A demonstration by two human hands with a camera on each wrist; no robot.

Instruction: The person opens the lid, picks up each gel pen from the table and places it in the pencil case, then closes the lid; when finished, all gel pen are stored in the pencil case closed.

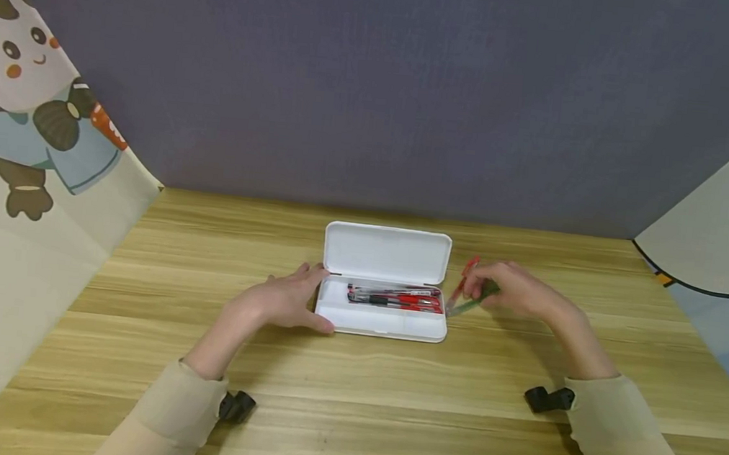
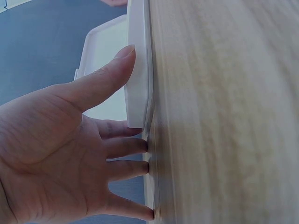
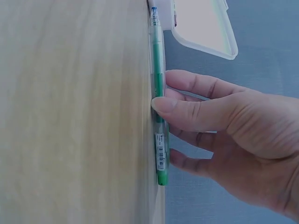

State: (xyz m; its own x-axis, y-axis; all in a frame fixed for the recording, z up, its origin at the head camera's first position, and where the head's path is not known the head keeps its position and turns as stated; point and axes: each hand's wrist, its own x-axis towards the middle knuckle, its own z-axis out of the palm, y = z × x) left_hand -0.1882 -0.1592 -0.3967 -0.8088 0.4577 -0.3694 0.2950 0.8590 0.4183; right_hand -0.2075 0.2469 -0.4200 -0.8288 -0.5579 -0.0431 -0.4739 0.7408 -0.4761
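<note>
Green, clear-barrelled pen point(image 3: 159, 116) lies on the table point(image 1: 388, 403) right of the open white case point(image 1: 382, 308), pinched by the right hand point(image 1: 515, 288). Head view adds a red pen point(image 1: 464, 279), seemingly under that hand. Left hand point(image 1: 283, 300), fingers straight, steadies the case.

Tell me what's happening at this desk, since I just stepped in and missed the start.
A person sits at a wooden table with an open white pencil case holding red and black pens. The left hand rests against the case's left end, thumb on its side. The right hand pinches a green pen lying on the table just right of the case. A red pen is also beside that hand.
</note>
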